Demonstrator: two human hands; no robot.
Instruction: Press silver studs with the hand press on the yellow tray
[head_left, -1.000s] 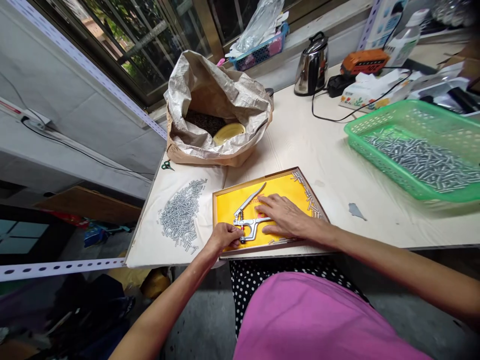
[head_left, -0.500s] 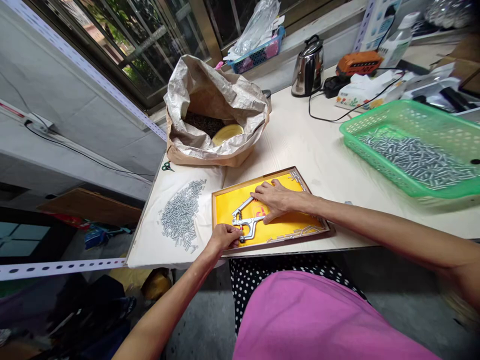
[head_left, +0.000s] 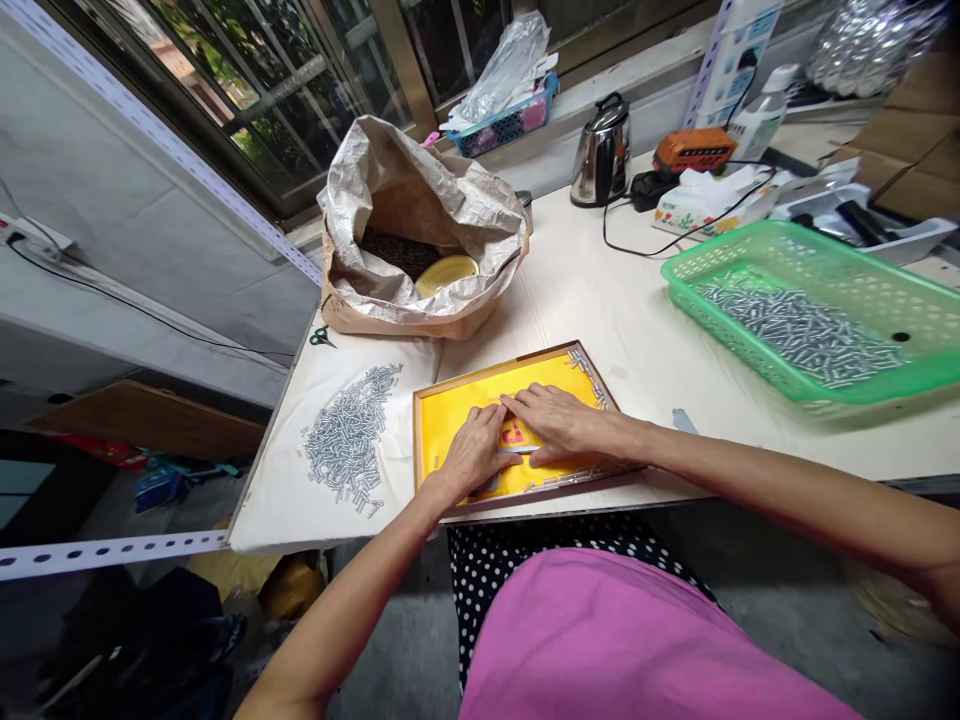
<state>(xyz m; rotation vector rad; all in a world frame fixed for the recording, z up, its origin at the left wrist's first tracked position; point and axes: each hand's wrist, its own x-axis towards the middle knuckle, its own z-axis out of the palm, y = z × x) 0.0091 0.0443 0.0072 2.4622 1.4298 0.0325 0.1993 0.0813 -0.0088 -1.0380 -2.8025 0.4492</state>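
While the right hand [head_left: 559,425] lies with fingers [head_left: 519,405] flat over the pliers [head_left: 517,450], the left hand [head_left: 472,452] hides its grip. Pressing could tip the tray [head_left: 417,440] off the desk [head_left: 637,330] front edge.

Soft daylight from the window [head_left: 285,100] at 11 o'clock lights the worktop [head_left: 600,310] brightly and evenly, with faint shadows. Below it, at 8 o'clock, all is dim. The left hand [head_left: 472,455] and right hand [head_left: 559,425] look sharp. Wide-angle distortion bends the edges.

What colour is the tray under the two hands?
The tray is bright yellow inside, brown-rimmed; head view.
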